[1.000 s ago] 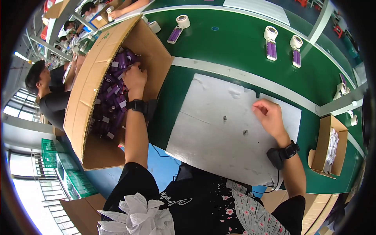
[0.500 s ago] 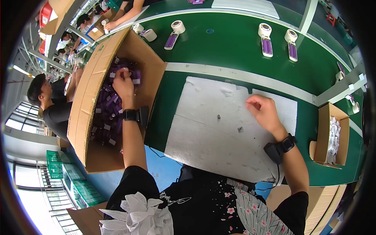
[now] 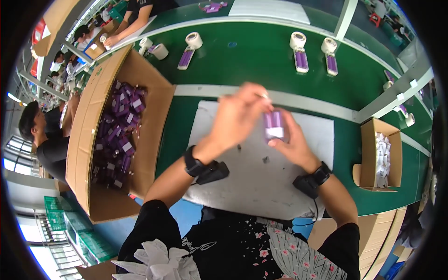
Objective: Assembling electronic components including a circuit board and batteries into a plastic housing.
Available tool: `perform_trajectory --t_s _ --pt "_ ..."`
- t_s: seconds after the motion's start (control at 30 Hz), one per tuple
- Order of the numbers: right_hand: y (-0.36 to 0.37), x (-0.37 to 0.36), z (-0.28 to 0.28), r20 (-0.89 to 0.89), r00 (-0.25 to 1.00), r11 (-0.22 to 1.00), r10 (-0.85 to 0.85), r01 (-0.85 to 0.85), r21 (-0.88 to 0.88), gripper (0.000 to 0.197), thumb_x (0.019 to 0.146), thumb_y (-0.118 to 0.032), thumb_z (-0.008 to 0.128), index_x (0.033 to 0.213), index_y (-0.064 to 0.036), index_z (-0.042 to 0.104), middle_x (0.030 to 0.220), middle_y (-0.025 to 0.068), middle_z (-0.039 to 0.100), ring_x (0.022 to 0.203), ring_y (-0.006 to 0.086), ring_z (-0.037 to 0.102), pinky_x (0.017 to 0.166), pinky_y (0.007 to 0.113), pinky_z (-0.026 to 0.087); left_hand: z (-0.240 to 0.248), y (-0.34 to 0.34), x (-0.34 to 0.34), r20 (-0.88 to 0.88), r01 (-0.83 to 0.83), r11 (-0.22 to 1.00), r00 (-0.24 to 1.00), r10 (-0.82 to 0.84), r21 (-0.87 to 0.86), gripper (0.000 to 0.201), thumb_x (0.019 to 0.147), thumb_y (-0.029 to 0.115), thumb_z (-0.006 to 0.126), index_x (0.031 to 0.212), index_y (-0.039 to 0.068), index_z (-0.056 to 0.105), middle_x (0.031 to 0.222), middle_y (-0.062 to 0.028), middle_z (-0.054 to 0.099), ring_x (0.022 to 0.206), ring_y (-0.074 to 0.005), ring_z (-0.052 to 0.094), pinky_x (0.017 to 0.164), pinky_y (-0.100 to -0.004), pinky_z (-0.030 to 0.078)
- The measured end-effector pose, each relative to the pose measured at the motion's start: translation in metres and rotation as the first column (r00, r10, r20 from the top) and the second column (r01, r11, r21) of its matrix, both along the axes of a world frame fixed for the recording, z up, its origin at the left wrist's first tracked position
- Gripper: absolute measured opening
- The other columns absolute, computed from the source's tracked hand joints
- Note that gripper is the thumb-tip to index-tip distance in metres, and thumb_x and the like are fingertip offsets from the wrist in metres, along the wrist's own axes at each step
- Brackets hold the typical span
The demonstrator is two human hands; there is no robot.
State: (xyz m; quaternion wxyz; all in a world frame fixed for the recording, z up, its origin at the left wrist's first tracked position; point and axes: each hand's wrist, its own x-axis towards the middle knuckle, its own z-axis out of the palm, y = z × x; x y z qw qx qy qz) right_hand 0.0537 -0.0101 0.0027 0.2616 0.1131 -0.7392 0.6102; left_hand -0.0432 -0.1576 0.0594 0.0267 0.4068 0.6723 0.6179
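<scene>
Above the white foam sheet, my right hand grips a purple battery pack with a white label, thumb on one side and fingers on the other. My left hand is closed in a pinch at the pack's upper end. It is blurred, and whatever small part sits between its fingertips cannot be made out. On the left, a big cardboard box lies tipped with its mouth toward me, holding many more purple packs.
White handheld devices with purple packs in their handles lie on the green conveyor belt beyond the pale rail. A small carton of white packets stands at the right. A co-worker sits beyond the big box.
My left hand has come out of the big box to the middle, over the foam. A purple battery pack is now in my right hand, which has moved slightly left. The view has shifted.
</scene>
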Motion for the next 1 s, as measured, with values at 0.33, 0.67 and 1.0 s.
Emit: perform_trajectory --t_s 0.33,0.67,1.0 --pt "0.023 0.007 -0.021 0.381 0.922 0.901 0.074 0.102 -0.423 0.035 0.098 -0.038 0.051 0.099 -0.0036 0.052 0.072 0.0066 0.061 0.049 0.0119 0.056 0.040 0.024 0.041 -0.066 0.061 0.009 0.377 0.325 0.894 0.821 -0.428 0.308 0.025 0.099 0.019 0.050 0.120 0.004 0.052 0.104 -0.0086 0.065 0.070 -0.0130 0.065 0.054 -0.0233 0.053" --pt "0.009 0.002 -0.012 0.404 0.909 0.895 0.107 0.089 -0.438 0.045 0.102 -0.043 0.038 0.098 -0.0018 0.055 0.074 0.0058 0.061 0.061 0.0123 0.060 0.045 0.023 0.044 -0.066 0.047 0.014 0.511 0.461 0.877 0.726 -0.460 0.135 0.034 0.102 0.029 0.039 0.123 0.005 0.052 0.099 -0.0060 0.061 0.066 -0.0099 0.059 0.050 -0.0230 0.049" --pt "0.018 0.003 -0.023 0.396 0.894 0.977 -0.211 0.210 0.046 0.016 0.098 -0.016 0.053 0.095 -0.0007 0.057 0.069 0.0003 0.058 0.059 0.0078 0.050 0.050 0.023 0.039 -0.083 0.049 0.007 0.289 0.054 0.995 0.954 -0.075 0.079 0.031 0.101 0.026 0.041 0.114 0.000 0.052 0.085 -0.0083 0.060 0.068 -0.0162 0.056 0.063 -0.0313 0.046"
